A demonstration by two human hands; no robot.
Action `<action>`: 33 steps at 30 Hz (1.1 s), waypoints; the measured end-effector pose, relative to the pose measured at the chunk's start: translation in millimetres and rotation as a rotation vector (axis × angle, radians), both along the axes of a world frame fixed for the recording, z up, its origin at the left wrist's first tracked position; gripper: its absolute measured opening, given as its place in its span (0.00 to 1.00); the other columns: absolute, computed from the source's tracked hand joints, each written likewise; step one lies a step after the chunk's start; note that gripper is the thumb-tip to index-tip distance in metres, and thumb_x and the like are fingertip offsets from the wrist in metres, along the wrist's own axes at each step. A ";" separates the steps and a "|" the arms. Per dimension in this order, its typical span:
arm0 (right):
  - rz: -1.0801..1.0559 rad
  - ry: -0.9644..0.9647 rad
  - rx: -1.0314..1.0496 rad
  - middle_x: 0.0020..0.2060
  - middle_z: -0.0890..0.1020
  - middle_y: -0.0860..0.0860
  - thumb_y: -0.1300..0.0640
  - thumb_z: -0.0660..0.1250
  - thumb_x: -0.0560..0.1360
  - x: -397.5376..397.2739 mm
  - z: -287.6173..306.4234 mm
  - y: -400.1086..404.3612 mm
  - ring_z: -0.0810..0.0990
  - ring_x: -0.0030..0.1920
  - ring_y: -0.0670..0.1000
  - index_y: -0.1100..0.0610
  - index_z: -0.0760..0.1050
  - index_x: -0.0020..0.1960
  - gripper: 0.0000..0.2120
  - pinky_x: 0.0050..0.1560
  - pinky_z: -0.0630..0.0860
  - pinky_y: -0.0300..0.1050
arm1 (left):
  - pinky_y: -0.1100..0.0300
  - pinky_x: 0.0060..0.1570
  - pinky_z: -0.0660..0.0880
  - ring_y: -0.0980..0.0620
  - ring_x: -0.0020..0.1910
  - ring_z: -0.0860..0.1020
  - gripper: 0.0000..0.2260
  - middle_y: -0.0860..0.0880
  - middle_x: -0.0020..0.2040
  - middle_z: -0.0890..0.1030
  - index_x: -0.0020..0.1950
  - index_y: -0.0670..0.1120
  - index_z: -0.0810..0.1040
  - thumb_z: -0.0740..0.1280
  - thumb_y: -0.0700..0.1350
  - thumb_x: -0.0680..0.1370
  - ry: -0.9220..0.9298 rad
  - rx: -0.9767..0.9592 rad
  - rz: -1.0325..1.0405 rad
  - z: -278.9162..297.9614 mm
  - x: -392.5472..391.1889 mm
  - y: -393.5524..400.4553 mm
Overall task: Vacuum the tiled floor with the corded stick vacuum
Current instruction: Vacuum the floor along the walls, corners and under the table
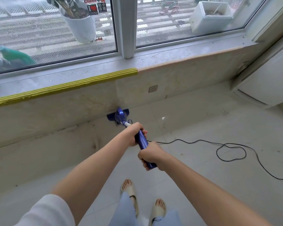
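Sleeved in white, the person's left forearm [82, 180] reaches forward to the blue stick vacuum [141, 141]. Left hand [134, 133] is clamped around the upper part of the blue handle, fingers wrapped fully round it; right hand [149, 156] is closed on the handle's rear end, nearer the body. Both grips are tight on the shaft, with a short bare stretch of handle between them. The vacuum slopes down and away to its floor head [118, 115], which lies flat on the tiled floor [203, 185], pressed against the base of the low wall [55, 115] under the window sill [88, 74]. Judged from its slim build, the tool is light and rigid, steered best by this two-hand hold, the forward hand guiding and the rear one pushing. A thin black power cord [227, 147] leaves the handle rightward and lies in loose loops on the tiles; it looks limp and apt to snag underfoot. Sandalled feet [144, 201] stand behind the handle, clear of the cord.
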State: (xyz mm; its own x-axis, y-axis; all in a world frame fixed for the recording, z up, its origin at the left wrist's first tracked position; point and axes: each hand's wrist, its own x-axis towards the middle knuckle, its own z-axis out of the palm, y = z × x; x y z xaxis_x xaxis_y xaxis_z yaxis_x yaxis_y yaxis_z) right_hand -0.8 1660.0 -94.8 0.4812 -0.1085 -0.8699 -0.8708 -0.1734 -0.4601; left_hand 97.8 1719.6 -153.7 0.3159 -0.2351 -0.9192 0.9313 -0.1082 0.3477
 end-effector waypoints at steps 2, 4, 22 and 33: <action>0.002 0.006 0.011 0.36 0.73 0.57 0.69 0.61 0.72 -8.3 -4.9 -0.6 0.73 0.29 0.51 0.63 0.65 0.63 0.19 0.25 0.72 0.39 | 0.64 0.25 0.70 0.55 0.18 0.70 0.05 0.49 0.21 0.72 0.52 0.40 0.67 0.57 0.37 0.76 -0.008 0.018 0.011 -4.8 -7.9 -0.8; 0.008 0.003 0.017 0.36 0.73 0.57 0.69 0.61 0.72 -17.4 -9.2 -1.5 0.73 0.30 0.51 0.62 0.65 0.62 0.19 0.26 0.72 0.40 | 0.65 0.24 0.70 0.55 0.17 0.69 0.06 0.49 0.20 0.72 0.53 0.41 0.66 0.57 0.37 0.76 -0.021 0.033 0.019 -7.5 -17.1 -1.7; 0.198 0.000 0.117 0.33 0.69 0.55 0.71 0.59 0.73 -123.8 40.1 -34.5 0.69 0.27 0.48 0.61 0.66 0.53 0.11 0.24 0.71 0.36 | 0.63 0.24 0.69 0.55 0.23 0.69 0.04 0.49 0.24 0.72 0.41 0.39 0.71 0.58 0.36 0.76 0.021 -0.025 0.249 25.5 -140.5 -11.6; 0.201 -0.014 0.129 0.36 0.71 0.56 0.71 0.60 0.72 -146.3 27.6 -37.5 0.71 0.28 0.48 0.62 0.66 0.59 0.17 0.26 0.73 0.38 | 0.63 0.26 0.69 0.55 0.20 0.69 0.05 0.49 0.24 0.72 0.39 0.39 0.72 0.60 0.36 0.75 0.026 -0.007 0.251 34.8 -165.3 -13.4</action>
State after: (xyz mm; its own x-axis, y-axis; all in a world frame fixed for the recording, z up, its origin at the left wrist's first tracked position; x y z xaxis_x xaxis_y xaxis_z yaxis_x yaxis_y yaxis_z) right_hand -147.1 1622.5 -67.1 0.4944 0.1020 -0.8632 -0.8179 -0.2815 -0.5017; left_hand -67.5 1706.2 -118.9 0.3417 -0.1589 -0.9263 0.9373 0.1302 0.3234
